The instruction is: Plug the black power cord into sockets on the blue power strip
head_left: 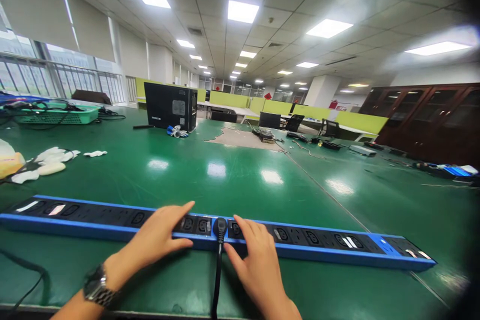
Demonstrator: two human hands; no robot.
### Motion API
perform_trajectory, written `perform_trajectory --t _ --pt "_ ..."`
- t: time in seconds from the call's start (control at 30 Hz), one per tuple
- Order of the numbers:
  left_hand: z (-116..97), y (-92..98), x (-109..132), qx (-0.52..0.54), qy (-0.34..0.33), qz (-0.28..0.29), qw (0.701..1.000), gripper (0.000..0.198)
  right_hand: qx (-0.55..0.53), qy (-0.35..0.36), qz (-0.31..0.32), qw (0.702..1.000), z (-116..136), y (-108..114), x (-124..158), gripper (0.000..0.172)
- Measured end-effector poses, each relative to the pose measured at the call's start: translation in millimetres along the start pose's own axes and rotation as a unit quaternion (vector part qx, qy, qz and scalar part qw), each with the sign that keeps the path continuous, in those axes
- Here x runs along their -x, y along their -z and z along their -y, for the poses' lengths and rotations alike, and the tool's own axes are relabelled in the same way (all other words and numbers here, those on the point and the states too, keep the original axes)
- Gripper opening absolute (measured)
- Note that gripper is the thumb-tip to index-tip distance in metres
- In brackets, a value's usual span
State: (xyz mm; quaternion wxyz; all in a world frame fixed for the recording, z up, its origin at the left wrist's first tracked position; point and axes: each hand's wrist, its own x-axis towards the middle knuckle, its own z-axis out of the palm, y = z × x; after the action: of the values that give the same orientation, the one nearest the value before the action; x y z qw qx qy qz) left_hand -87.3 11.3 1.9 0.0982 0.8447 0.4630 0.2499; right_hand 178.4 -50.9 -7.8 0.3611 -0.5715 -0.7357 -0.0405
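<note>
A long blue power strip (245,248) with a black face and several sockets lies across the near part of the green table. A black plug (220,227) sits at a socket near its middle, its cable running down towards the table's front edge. Left of the plug, my left hand (161,232), with a metal watch on the wrist, spans the strip with thumb and index finger wide apart. My right hand (258,255) is just right of the plug, fingers over the strip and thumb spread at its near side. Whether either hand presses on the strip is unclear.
The green table (180,175) bears a black computer case (168,105) at the back. A green basket of cables (60,116) and white gloves (52,160) lie left. A black cable (41,272) is at near left. Several devices and wires lie at far right.
</note>
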Motion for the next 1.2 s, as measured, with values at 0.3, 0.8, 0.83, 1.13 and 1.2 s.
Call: perform_trajectory --t 0.3,0.8,0.83,1.13,1.2 --pt "54 24.1 26 -0.084 0.065 -0.052 0.993 0.074 -0.142 0.016 -0.013 0.99 5 -19 -28 0.028" --pt "37 25.4 25 -0.083 0.095 -0.029 0.992 0.073 -0.018 0.021 0.11 0.994 115 -56 -60 0.018" --pt "37 25.4 25 -0.083 0.093 -0.031 0.992 0.07 -0.001 0.045 0.115 0.992 116 -54 -61 0.017" --pt "33 26.8 25 -0.086 0.083 -0.039 0.992 0.068 0.065 0.033 0.195 0.978 128 -53 -72 0.024" --pt "33 27.4 25 -0.085 0.068 -0.042 0.993 0.068 0.063 0.048 0.196 0.977 127 -54 -67 0.032"
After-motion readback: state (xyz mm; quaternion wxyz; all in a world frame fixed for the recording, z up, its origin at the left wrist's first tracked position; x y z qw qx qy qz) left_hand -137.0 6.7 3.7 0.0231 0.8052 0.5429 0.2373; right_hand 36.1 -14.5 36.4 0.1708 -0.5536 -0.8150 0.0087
